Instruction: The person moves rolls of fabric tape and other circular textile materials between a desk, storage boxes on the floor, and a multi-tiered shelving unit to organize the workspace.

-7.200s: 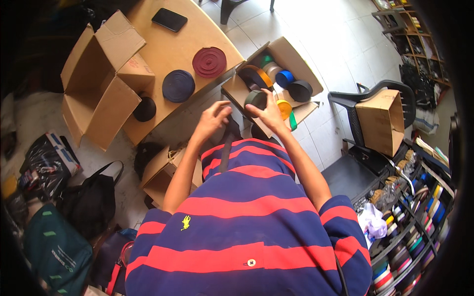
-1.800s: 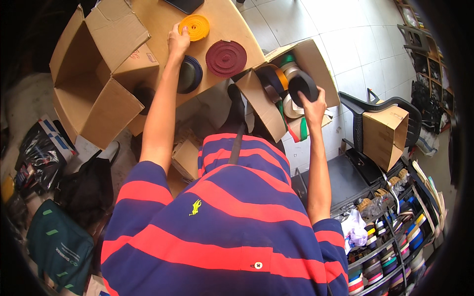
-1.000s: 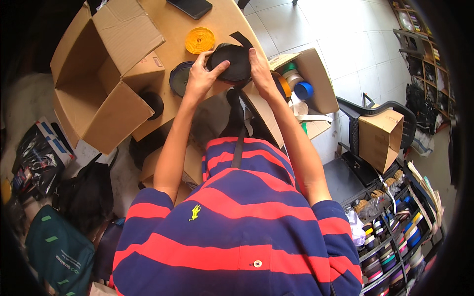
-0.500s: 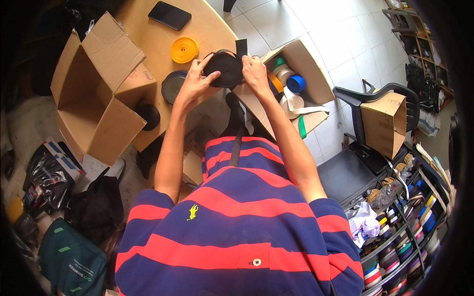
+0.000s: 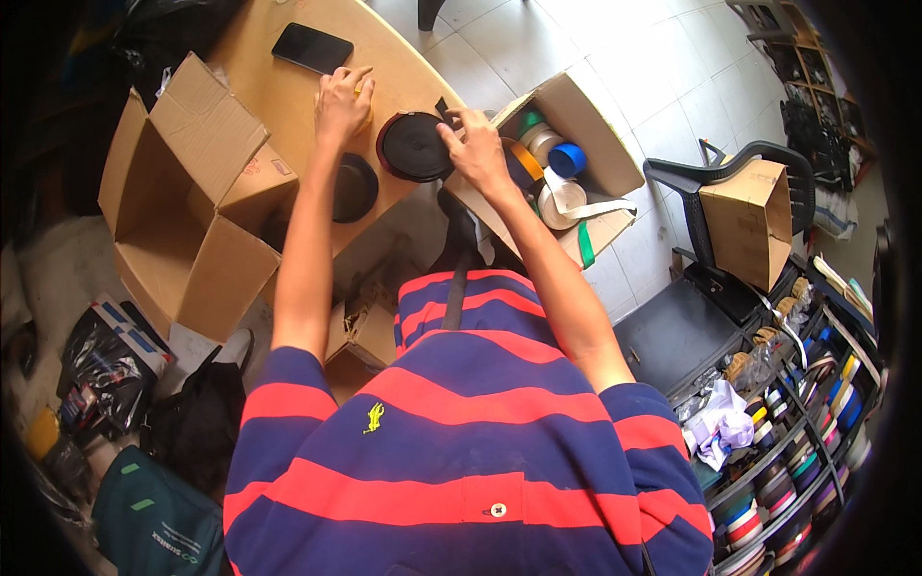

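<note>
My left hand (image 5: 340, 106) is over a yellow roll of webbing (image 5: 366, 121) on the table, its fingers curled round it; the hand hides most of the roll. To the right, a flat black roll of webbing (image 5: 413, 146) lies at the table's edge with its loose end sticking up. My right hand (image 5: 477, 152) holds that roll's right side, thumb and fingers by the loose end. Another dark roll (image 5: 354, 188) lies on the table beside my left forearm.
A phone (image 5: 312, 48) lies on the table (image 5: 394, 58). An open cardboard box (image 5: 187, 192) stands left; another box (image 5: 605, 134) holds several webbing rolls at right. Beyond are a black chair (image 5: 691, 182) carrying a carton and a rack (image 5: 797, 442) of coloured rolls.
The black roll has been lowered from between both hands onto the table edge. My left hand has left it and moved left and away to the yellow roll. My right hand stays at the black roll.
</note>
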Demonstrator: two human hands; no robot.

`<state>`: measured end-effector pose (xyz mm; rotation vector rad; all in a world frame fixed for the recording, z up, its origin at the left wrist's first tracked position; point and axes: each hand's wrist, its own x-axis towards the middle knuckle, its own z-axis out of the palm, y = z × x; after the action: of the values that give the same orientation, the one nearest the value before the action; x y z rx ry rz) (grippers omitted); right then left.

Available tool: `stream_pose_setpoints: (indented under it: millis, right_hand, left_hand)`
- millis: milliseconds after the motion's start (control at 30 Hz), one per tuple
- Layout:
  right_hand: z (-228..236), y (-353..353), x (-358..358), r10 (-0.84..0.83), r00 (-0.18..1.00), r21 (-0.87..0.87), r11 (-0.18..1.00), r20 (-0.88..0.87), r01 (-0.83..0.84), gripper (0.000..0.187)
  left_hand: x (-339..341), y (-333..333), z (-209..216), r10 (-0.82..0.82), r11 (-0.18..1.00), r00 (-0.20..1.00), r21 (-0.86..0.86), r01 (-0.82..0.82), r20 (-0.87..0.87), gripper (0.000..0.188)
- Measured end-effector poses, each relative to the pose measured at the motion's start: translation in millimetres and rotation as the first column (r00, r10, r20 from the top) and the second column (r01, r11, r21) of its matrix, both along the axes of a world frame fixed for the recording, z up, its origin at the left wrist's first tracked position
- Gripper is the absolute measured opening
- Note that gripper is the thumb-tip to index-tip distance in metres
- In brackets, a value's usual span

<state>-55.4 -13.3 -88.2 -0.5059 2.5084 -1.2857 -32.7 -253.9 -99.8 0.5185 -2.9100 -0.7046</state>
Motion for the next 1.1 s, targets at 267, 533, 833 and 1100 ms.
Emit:
stream_pose_setpoints:
  millis: [267, 533, 833, 1100]
  right_hand:
    - [9, -6, 13, -0.035, 0.999, -0.006, 0.999, 0.028, 0.035, 0.031]
    - [7, -12, 20, -0.234, 0.953, -0.016, 0.970, 0.191, 0.242, 0.037]
    - [-21, -10, 4, -0.322, 0.748, 0.034, 0.927, 0.580, 0.372, 0.039]
    - [-23, 13, -1, -0.355, 0.930, 0.117, 0.932, 0.092, 0.344, 0.023]
  left_hand:
    - [-50, -71, -44, 0.394, 0.915, 0.897, -0.182, -0.361, 0.200, 0.048]
    - [5, 21, 22, 0.050, 0.971, 0.999, 0.232, -0.052, 0.014, 0.046]
    - [72, 120, 59, -0.145, 0.989, 0.987, 0.001, 0.145, 0.063, 0.091]
    - [68, 101, 59, -0.214, 0.977, 0.973, 0.023, 0.213, 0.080, 0.097]
